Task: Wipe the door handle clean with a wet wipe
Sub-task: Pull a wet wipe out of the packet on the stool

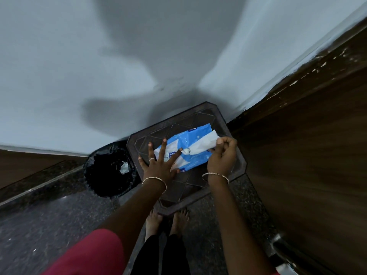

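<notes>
Plastic film, glossy blue and white, is wrapping the wet wipes pack (186, 141), which is lying flat on a dark brown moulded desk (186, 185) with cut corners and a raised diamond pattern. The left hand (158, 165) is pressing down on the pack's near end, its fingers (162, 147) straight and spread wide, curling round nothing. The right hand (222, 157) is pinching a white wet wipe (204, 143) between thumb and bent fingers (220, 140). The soft, creased sheet is stretching from those fingertips down to the opening in the middle of the pack, where it is bunching into a narrow twist just beside the left index fingertip. Thin metal bangles (215, 175) are circling both wrists. A round bin (107, 167) lined with crinkled black plastic is standing just left of the desk, holding a crumpled white scrap (124, 167). Speckled polished stone is covering the floor (59, 205), and a wood-grain door (307, 155) is filling the right side.
</notes>
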The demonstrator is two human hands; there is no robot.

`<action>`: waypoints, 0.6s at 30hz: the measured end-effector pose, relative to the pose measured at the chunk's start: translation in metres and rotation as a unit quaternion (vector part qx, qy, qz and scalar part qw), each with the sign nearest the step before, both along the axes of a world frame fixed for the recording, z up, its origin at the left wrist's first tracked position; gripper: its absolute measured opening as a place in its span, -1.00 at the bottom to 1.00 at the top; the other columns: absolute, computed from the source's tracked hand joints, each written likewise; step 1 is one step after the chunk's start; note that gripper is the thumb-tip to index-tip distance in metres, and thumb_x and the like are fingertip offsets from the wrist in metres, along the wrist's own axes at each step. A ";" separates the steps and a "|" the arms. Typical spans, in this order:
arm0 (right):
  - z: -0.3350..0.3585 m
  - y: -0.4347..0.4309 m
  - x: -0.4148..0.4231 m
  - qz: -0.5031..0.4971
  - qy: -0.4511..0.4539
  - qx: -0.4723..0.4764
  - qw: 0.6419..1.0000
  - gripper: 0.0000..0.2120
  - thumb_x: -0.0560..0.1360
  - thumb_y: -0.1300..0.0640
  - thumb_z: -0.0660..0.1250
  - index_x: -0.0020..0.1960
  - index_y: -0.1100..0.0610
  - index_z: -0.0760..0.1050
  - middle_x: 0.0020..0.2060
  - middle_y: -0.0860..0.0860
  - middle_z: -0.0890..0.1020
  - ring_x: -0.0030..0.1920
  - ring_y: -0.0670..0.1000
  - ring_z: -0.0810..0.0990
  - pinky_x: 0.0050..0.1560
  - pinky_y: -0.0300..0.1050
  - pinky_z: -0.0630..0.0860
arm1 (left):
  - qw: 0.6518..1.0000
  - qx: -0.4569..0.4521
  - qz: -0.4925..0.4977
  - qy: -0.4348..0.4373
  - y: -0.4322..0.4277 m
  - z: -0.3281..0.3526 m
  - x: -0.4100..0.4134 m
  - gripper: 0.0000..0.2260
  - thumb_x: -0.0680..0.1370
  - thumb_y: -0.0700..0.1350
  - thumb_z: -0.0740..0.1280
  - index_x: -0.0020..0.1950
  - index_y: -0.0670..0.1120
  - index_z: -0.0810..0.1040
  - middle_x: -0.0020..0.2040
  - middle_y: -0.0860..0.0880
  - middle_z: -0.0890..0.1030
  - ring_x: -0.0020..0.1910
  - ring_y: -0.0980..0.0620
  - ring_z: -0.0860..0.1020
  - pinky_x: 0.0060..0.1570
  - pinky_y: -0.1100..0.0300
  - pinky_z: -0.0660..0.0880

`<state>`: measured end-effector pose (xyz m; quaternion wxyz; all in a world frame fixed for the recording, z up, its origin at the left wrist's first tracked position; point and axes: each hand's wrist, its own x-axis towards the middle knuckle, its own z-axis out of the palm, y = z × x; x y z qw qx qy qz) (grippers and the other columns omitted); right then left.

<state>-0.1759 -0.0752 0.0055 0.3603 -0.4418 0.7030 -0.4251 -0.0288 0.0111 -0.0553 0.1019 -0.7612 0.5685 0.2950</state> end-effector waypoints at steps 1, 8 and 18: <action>0.006 -0.001 -0.002 -0.020 -0.001 -0.017 1.000 -0.92 0.66 0.28 0.21 0.08 0.29 0.44 -0.09 0.03 0.60 -0.10 -0.15 0.62 -0.19 -0.43 0.55 | 1.000 0.011 0.000 0.000 -0.001 0.002 -0.001 -0.28 0.51 0.38 0.13 0.33 0.48 -0.44 0.53 0.09 -0.47 0.49 -0.32 -0.41 0.30 -0.58 -0.10; 0.058 -0.011 -0.029 -0.084 -0.166 0.025 0.982 -0.95 0.65 0.28 0.26 0.07 0.17 0.41 -0.13 0.06 0.65 -0.16 -0.01 0.65 -0.38 -0.25 0.62 | 0.998 0.055 -0.001 0.025 -0.009 0.028 -0.002 -0.26 0.53 0.29 0.20 0.46 0.42 -0.31 0.55 0.06 -0.43 0.51 -0.30 -0.39 0.34 -0.54 -0.11; 0.191 0.038 -0.062 -0.089 -0.428 0.166 0.884 -0.78 0.61 0.33 0.25 0.10 0.07 0.58 0.01 0.07 0.70 -0.08 0.03 0.71 -0.09 -0.04 0.62 | 0.810 -0.053 0.320 0.488 -0.020 0.200 -0.043 -0.77 0.62 0.01 0.27 0.11 -0.09 0.63 0.14 -0.14 0.65 0.04 -0.07 0.64 -0.10 0.25 0.54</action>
